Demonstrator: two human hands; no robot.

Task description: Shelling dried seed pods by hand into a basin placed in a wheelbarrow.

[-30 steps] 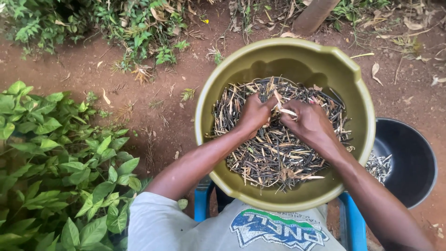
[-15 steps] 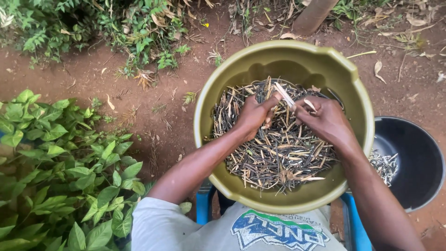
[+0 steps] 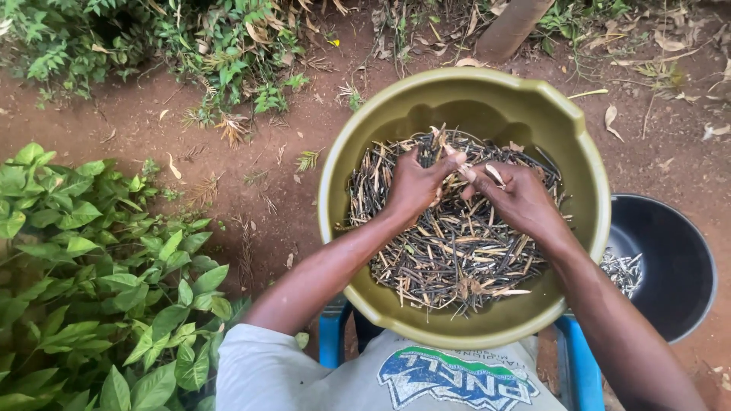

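Observation:
A large olive-green basin (image 3: 579,152) rests on my lap, filled with a heap of dry dark bean pods (image 3: 449,259). Over the heap, my left hand (image 3: 415,185) and my right hand (image 3: 518,198) meet near the basin's far side. Both pinch the same pale dry pod (image 3: 461,166) between their fingertips. The pod's lower part is hidden by my fingers.
A black basin (image 3: 670,259) with a few pods in it stands on the ground to my right. A blue chair frame (image 3: 579,358) shows under me. Leafy green plants (image 3: 91,289) crowd the left. Bare red soil and dry leaves lie ahead.
Both hands have shifted slightly within the basin and now hold a pale pod between them at the heap's far side.

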